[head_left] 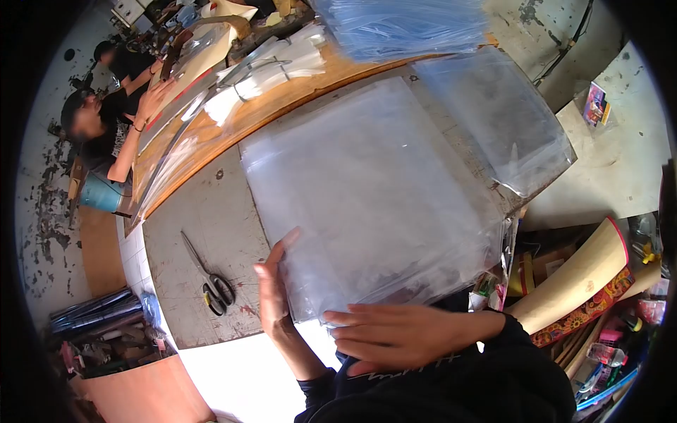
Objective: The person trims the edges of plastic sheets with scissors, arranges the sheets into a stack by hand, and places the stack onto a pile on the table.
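A large stack of clear plastic sheets lies on the grey worktable in front of me. My left hand stands at the stack's left edge near its lower corner, fingers extended and thumb apart. Along the near edge, my right hand is stretched flat with its fingers pointing left, touching or just over the sheets' border. Neither hand is wrapped round anything. Black-handled scissors rest on the table to the left, blades pointing away. A second pile of clear sheets lies at the right.
Bluish plastic sheets are heaped on a wooden board at the back, beside tied white bundles. Two people work at the far left. Rolled material and clutter fill the right side; a shelf stands lower left.
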`<act>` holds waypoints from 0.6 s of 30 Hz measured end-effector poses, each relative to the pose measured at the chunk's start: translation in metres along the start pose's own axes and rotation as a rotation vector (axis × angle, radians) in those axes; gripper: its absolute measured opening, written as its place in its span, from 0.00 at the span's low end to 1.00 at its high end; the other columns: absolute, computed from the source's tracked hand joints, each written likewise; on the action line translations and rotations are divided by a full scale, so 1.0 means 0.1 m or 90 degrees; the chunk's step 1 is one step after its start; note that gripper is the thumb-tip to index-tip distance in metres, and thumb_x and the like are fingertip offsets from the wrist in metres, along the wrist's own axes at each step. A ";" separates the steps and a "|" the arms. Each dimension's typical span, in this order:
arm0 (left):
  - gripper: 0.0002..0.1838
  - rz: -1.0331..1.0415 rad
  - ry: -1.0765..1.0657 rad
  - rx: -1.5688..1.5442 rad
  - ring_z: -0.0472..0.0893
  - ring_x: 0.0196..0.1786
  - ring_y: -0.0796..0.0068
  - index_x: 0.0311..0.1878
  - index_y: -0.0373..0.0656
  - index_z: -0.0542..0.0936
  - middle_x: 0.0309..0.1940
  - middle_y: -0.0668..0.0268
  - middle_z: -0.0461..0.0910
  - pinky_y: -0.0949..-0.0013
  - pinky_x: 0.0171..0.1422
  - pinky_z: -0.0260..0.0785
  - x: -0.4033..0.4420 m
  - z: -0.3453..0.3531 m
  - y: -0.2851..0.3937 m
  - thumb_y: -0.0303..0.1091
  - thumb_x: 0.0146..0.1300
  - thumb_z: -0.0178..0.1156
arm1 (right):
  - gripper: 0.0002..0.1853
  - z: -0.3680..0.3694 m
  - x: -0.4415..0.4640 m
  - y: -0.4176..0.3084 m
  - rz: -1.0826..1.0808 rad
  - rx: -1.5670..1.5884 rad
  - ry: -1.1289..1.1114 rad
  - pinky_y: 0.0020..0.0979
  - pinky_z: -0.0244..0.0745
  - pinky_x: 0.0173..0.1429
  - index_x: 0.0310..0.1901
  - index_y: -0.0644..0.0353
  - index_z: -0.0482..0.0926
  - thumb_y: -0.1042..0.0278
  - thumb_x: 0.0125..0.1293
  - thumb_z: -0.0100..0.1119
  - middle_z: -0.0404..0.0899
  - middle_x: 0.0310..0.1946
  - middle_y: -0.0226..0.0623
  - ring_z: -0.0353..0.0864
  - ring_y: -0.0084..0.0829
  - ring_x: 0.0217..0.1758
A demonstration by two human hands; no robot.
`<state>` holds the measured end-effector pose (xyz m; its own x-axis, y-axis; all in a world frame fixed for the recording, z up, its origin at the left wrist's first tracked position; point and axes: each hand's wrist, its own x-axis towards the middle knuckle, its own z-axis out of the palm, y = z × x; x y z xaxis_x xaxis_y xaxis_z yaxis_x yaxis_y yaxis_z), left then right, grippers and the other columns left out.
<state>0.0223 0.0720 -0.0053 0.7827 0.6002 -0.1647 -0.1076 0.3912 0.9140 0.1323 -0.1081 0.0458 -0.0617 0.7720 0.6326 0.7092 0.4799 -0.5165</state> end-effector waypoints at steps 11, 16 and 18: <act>0.14 -0.025 0.162 0.186 0.65 0.32 0.84 0.45 0.33 0.72 0.29 0.71 0.70 0.82 0.39 0.56 -0.01 -0.09 -0.12 0.27 0.56 0.45 | 0.25 -1.67 -1.48 0.90 0.595 -0.399 0.090 0.42 0.49 0.69 0.56 0.56 0.70 0.71 0.54 0.59 0.65 0.60 0.46 0.57 0.43 0.67; 0.19 -0.023 0.187 0.167 0.68 0.34 0.79 0.45 0.29 0.72 0.32 0.66 0.73 0.78 0.41 0.59 0.00 -0.09 -0.10 0.33 0.56 0.43 | 0.19 -1.93 -1.62 0.97 0.665 -0.305 0.182 0.33 0.61 0.58 0.53 0.62 0.73 0.59 0.66 0.48 0.77 0.44 0.43 0.71 0.31 0.51; 0.20 -0.022 0.189 0.142 0.69 0.35 0.78 0.46 0.28 0.72 0.33 0.64 0.74 0.78 0.42 0.60 0.00 -0.11 -0.12 0.33 0.55 0.43 | 0.18 -1.96 -1.49 0.97 0.647 -0.429 0.347 0.26 0.64 0.30 0.45 0.66 0.78 0.59 0.68 0.45 0.74 0.20 0.36 0.66 0.19 0.23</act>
<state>0.0171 0.0750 -0.0203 0.5686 0.7782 -0.2667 0.0772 0.2723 0.9591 0.3480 -0.2578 0.0143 0.8717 0.3217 0.3696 0.4887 -0.6254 -0.6083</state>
